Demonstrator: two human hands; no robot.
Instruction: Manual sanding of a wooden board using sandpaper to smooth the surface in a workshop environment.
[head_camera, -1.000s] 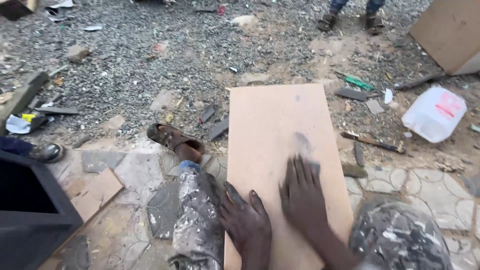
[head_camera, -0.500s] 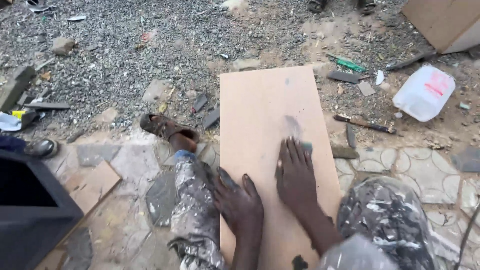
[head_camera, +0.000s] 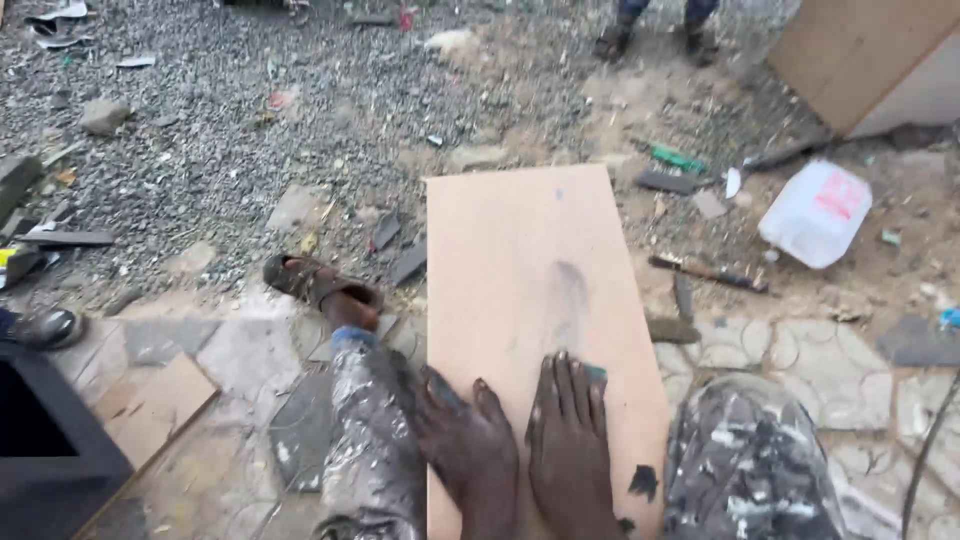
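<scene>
A light brown flat board (head_camera: 520, 270) lies on the ground between my knees. My left hand (head_camera: 468, 445) rests on its near left edge, fingers bent over the rim, holding it down. Flat on the board lies my right hand (head_camera: 570, 440), pressing a small dark green pad (head_camera: 596, 373) that peeks out past the fingertips. A grey smear (head_camera: 570, 290) runs up the board beyond the pad. My paint-spattered trouser legs (head_camera: 375, 440) flank the board, and my sandalled foot (head_camera: 320, 285) is at its left.
Gravel and scraps cover the ground beyond. A white plastic jug (head_camera: 815, 212) lies at right beside a dark-handled tool (head_camera: 705, 272). A large board (head_camera: 860, 55) leans at top right. Another person's feet (head_camera: 650, 30) stand at top. A black box (head_camera: 50, 440) sits at lower left.
My right hand has slid the pad back toward me along the board, leaving the grey smear exposed. The left hand has stayed on the edge. The view shifted slightly.
</scene>
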